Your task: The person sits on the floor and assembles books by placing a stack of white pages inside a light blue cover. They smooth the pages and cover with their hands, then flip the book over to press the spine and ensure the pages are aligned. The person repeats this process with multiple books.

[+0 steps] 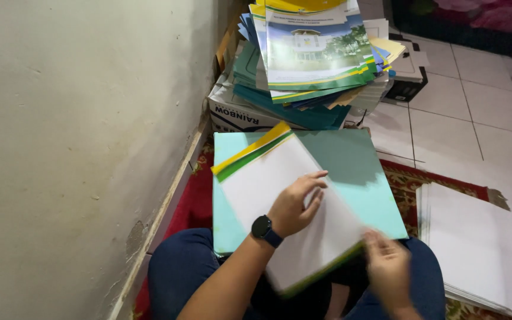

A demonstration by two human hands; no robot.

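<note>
Head view: left hand (294,204), fingers spread flat, pins white booklet (280,213) on the teal folder (362,178) across the lap so it won't slide. Right hand (388,269) pinches booklet's near-right corner, lifting pages. Paper stack (475,243) lies w/in reach.

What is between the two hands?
White sheet of the booklet spans from left hand to right hand, over the turquoise folder; head view.

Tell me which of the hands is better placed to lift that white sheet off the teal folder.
Probably the right hand: it sits at the near corner of the white sheet, at its edge. The left hand lies flat on top of the sheet over the teal folder, pressing it down.
</note>
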